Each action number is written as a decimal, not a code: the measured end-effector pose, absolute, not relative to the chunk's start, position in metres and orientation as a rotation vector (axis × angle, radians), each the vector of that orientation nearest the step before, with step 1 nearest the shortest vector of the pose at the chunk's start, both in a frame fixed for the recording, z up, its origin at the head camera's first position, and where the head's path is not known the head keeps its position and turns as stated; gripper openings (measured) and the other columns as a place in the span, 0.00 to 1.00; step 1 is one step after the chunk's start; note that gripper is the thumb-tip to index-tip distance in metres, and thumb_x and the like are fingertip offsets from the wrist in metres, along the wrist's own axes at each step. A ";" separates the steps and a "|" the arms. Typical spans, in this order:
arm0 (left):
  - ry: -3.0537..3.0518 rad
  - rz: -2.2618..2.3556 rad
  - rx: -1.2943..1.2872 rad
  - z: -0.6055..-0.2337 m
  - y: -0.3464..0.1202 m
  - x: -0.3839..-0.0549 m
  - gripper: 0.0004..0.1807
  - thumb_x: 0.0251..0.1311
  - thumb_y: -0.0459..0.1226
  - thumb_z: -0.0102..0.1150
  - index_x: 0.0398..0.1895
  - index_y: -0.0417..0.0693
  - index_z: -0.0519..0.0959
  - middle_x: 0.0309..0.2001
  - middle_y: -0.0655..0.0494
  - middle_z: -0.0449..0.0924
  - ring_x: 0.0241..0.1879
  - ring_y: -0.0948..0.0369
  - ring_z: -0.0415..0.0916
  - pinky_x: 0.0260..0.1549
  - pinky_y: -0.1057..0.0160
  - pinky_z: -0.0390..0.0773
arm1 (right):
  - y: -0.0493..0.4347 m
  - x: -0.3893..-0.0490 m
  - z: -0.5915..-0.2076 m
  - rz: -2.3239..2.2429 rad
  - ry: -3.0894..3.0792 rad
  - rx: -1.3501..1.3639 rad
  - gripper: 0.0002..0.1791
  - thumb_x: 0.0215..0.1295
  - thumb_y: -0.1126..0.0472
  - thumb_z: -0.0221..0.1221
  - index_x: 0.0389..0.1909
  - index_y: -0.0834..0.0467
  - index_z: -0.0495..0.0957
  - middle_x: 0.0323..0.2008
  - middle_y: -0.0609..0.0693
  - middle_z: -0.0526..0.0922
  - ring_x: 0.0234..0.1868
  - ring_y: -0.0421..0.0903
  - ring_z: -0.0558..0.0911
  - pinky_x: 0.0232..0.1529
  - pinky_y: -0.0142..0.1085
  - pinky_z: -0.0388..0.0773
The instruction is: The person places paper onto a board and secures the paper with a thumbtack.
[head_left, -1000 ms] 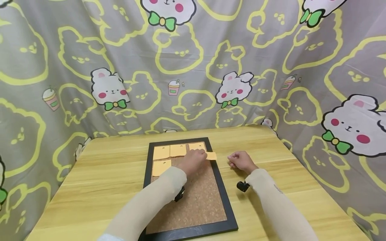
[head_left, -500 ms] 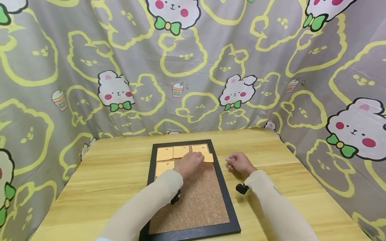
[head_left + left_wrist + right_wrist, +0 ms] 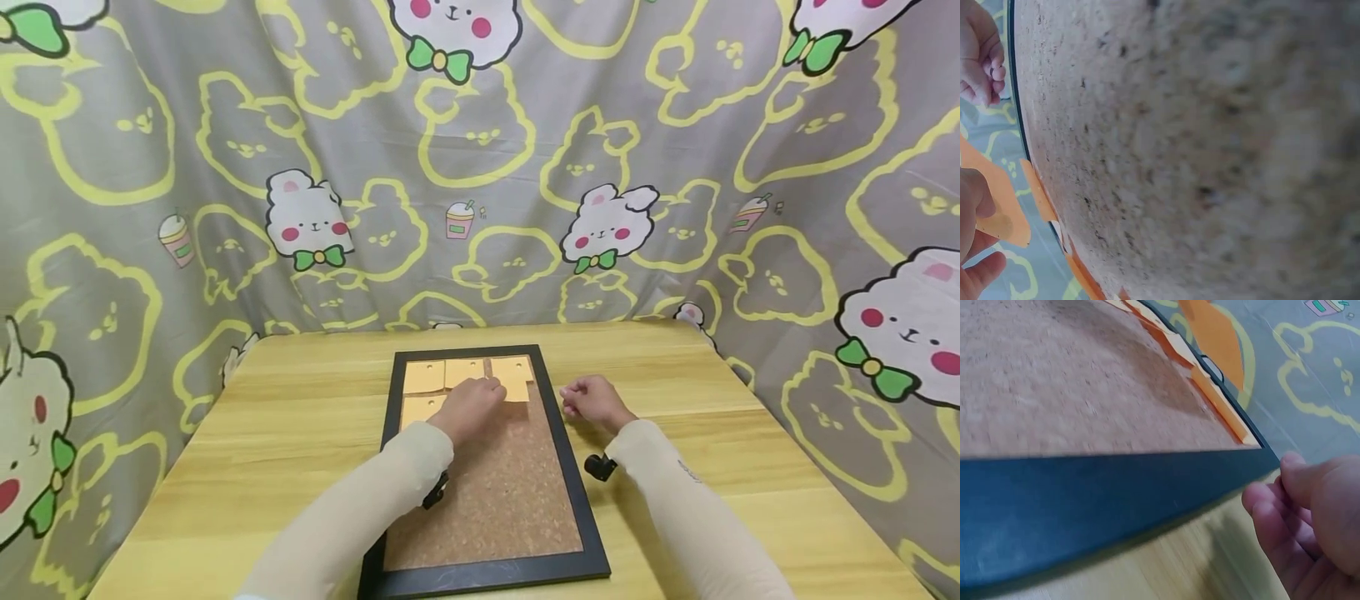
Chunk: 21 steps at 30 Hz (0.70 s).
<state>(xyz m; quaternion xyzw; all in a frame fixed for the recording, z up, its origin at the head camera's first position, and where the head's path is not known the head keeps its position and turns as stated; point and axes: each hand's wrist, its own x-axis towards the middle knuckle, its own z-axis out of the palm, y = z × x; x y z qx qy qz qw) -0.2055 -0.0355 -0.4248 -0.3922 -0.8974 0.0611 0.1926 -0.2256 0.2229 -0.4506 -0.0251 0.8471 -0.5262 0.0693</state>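
Observation:
My left hand (image 3: pixel 468 408) pinches an orange paper note (image 3: pixel 1005 209) between thumb and fingers, held over the upper part of a framed cork board (image 3: pixel 487 492). In the head view the held note overlaps the lower part of the pinned note (image 3: pixel 517 367) at the top right. Two more notes lie along the top row, and another note (image 3: pixel 422 410) sits below at the left, partly covered by my hand. Each has a small round dot near its top edge. My right hand (image 3: pixel 596 400) is just beside the board's right edge, fingers curled, thumb against them; nothing shows between them.
The board's black frame (image 3: pixel 1116 494) lies on a light wood table (image 3: pixel 285 467). A patterned grey curtain (image 3: pixel 487 192) hangs behind the table and along its sides. A small black camera (image 3: pixel 600 467) is strapped at my right wrist.
My left hand has shifted the held note leftward, from across the frame's right edge to over the cork. The head view has turned slightly left. My right hand stays beside the board.

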 end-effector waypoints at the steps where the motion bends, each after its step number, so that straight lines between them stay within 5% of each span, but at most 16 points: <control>1: -2.518 0.166 -1.098 -0.425 -0.037 -0.205 0.04 0.58 0.30 0.65 0.33 0.47 0.80 0.31 0.58 0.79 0.29 0.65 0.77 0.30 0.68 0.77 | 0.221 -0.226 -0.450 -1.582 2.552 -0.062 0.10 0.70 0.66 0.57 0.37 0.72 0.78 0.24 0.54 0.82 0.23 0.41 0.79 0.25 0.30 0.77; 21: -2.621 0.185 -1.004 -0.431 -0.064 -0.195 0.03 0.60 0.33 0.65 0.34 0.46 0.81 0.31 0.57 0.78 0.29 0.65 0.77 0.29 0.70 0.76 | 0.185 -0.234 -0.452 -1.517 2.635 -0.076 0.09 0.70 0.65 0.57 0.36 0.69 0.78 0.25 0.53 0.82 0.23 0.41 0.80 0.26 0.32 0.79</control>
